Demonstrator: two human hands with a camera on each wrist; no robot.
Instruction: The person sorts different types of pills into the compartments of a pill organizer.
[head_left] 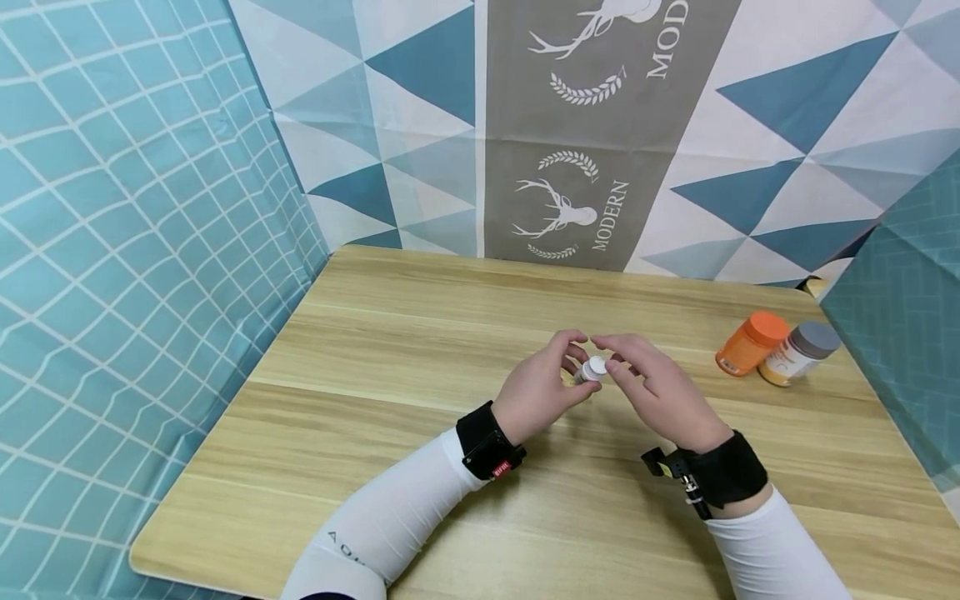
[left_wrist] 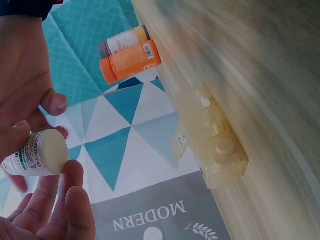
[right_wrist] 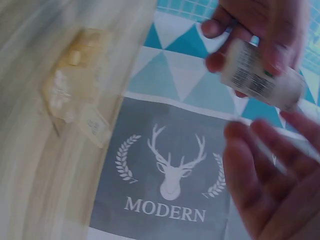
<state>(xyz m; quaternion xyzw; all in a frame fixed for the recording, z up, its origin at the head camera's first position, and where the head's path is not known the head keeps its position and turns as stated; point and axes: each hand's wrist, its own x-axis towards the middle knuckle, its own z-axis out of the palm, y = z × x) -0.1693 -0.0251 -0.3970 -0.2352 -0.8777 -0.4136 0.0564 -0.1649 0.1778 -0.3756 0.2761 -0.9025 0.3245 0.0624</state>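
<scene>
A small white bottle (head_left: pixel 591 370) with a printed label is held between the thumb and fingers of my left hand (head_left: pixel 536 387). In the left wrist view, one smooth round end of the bottle (left_wrist: pixel 54 152) faces the camera. My right hand (head_left: pixel 663 387) is beside the bottle with its fingers loosely bent, and in the right wrist view these fingers (right_wrist: pixel 272 172) appear apart from it. A translucent yellow pill box (left_wrist: pixel 212 137) with several compartments lies on the table. One lid is raised, and a pale pill (left_wrist: pixel 225 146) shows inside. In the head view the left hand mostly hides this box.
An orange bottle (head_left: pixel 752 342) stands at the right of the wooden table (head_left: pixel 360 333). Next to it is a white-and-yellow bottle (head_left: pixel 799 353) with a grey lid. Patterned cloth (head_left: pixel 420 125) hangs behind the table, and blue tiled cloth (head_left: pixel 135 208) lines the left side.
</scene>
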